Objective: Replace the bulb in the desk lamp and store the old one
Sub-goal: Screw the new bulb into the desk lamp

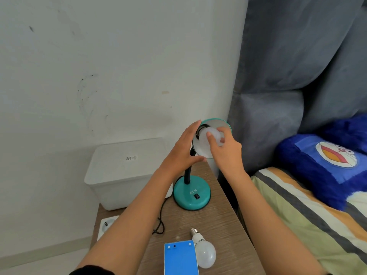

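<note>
A teal desk lamp stands on a wooden bedside table; its round base has a black switch, and its shade tilts towards me. A white bulb sits in the shade's socket. My right hand grips this bulb with its fingertips. My left hand rests flat against the shade's left edge, steadying it. A second white bulb lies loose on the table near the front edge, screw cap pointing away from me. Beside it lies a blue bulb box.
A white lidded plastic bin stands at the back left against the wall. A white power strip and the lamp's black cord lie on the left. A bed with striped sheet and blue plush pillow is on the right.
</note>
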Demonstrator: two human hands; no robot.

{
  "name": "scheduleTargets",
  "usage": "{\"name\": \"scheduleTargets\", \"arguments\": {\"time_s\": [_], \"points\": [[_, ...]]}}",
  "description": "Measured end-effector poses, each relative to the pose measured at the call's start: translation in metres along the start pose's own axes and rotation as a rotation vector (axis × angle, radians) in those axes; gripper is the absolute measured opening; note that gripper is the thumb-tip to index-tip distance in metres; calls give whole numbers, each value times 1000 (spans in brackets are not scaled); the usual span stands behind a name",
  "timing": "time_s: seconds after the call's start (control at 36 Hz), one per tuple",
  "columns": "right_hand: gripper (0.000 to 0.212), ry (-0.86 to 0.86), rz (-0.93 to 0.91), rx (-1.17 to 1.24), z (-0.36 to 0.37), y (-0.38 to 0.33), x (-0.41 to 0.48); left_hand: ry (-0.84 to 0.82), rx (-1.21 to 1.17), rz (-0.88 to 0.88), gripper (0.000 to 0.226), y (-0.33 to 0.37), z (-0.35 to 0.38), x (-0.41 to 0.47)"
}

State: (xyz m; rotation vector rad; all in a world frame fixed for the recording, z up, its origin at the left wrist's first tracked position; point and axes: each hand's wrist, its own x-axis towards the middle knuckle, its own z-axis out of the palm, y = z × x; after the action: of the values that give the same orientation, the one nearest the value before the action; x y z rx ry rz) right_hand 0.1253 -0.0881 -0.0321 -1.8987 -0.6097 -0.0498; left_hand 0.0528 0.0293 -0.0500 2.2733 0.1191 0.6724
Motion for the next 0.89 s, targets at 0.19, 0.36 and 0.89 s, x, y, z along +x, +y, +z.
{"name": "scheduleTargets", "arguments": {"time_s": [0.19,0.36,0.89], "points": [[60,-31,74,-33,2,1,2,3,13,13,101,-2,1,1],[75,-49,115,-26,6,-2,2,1,11,13,99,-1,0,-1],[71,17,101,-41,4,0,2,-12,11,9,104,-4,-1,2]]}}
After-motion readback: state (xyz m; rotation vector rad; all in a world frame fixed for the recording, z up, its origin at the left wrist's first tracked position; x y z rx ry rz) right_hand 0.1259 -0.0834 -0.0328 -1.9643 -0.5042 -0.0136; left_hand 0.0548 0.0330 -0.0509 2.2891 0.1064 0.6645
